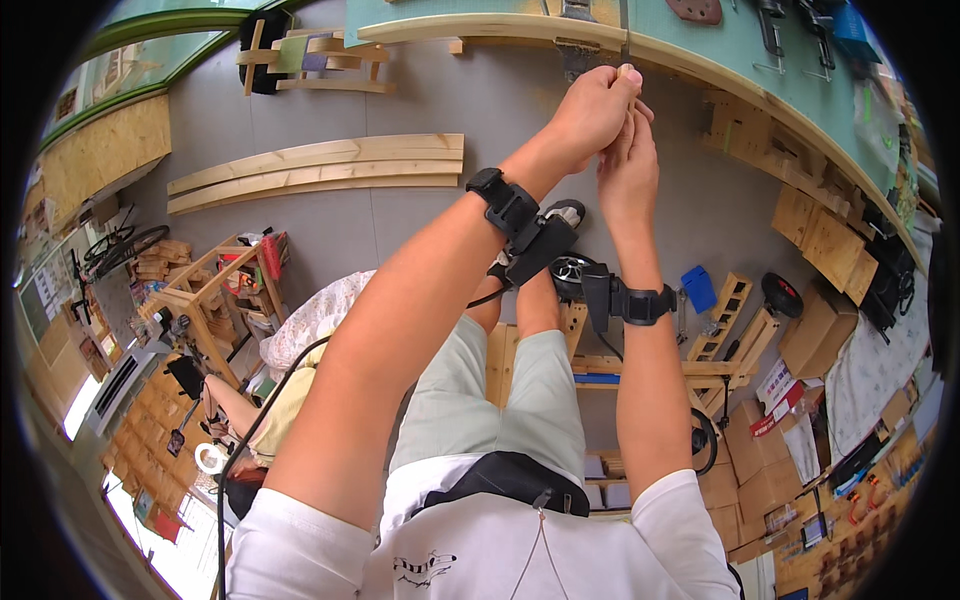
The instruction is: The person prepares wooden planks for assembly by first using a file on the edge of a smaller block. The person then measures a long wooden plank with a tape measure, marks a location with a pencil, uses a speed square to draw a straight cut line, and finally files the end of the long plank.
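At the top of the head view, my left hand is closed at the near edge of a workbench. From its fingertips a thin dark metal tool, like a file or blade, points away across a long pale wooden strip. My right hand is pressed close against the left one, its fingers bent upward. Whatever lies inside the right hand is hidden, as is the tool's handle. Just left of my hands, a dark metal vise sits against the strip.
Metal clamps and a brown sanding pad lie on the bench. Long boards rest on the floor at left, near a wooden chair frame. Another person is low at left. Cardboard boxes stand at right.
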A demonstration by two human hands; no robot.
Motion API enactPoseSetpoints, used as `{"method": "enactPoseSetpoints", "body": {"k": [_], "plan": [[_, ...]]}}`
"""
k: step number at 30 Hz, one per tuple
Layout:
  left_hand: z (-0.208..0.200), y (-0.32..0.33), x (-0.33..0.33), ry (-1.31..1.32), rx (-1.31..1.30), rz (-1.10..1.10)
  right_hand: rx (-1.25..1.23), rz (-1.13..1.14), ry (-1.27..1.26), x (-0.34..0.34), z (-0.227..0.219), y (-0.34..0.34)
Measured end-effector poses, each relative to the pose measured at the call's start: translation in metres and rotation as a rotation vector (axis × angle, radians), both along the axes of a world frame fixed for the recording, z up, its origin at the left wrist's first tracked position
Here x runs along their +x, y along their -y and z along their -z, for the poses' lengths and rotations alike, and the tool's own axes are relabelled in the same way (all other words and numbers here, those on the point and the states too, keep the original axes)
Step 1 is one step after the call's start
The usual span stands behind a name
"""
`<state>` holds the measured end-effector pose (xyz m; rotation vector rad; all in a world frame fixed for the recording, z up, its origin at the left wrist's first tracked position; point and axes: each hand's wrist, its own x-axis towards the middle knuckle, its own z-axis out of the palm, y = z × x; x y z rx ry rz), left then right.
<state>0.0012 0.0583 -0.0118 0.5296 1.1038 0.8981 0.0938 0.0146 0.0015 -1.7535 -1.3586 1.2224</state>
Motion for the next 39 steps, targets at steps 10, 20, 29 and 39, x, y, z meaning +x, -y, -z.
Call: {"method": "enactPoseSetpoints", "body": {"k": [10, 20, 29, 39], "plan": [[-0.036, 0.076, -0.002, -0.064, -0.171, 0.183, -0.413, 0.130, -0.544, 0.035, -0.015, 0.084], [-0.012, -0.011, -0.010, -0.044, -0.053, 0.055, -0.213, 0.126, -0.514, 0.000, 0.011, -0.012], [-0.015, 0.030, 0.003, -0.033, -0.047, 0.064, -0.231, 0.133, -0.438, 0.011, 0.000, 0.030], [-0.011, 0.066, 0.008, -0.046, -0.099, 0.051, -0.292, 0.175, -0.477, 0.012, -0.002, 0.063]]}}
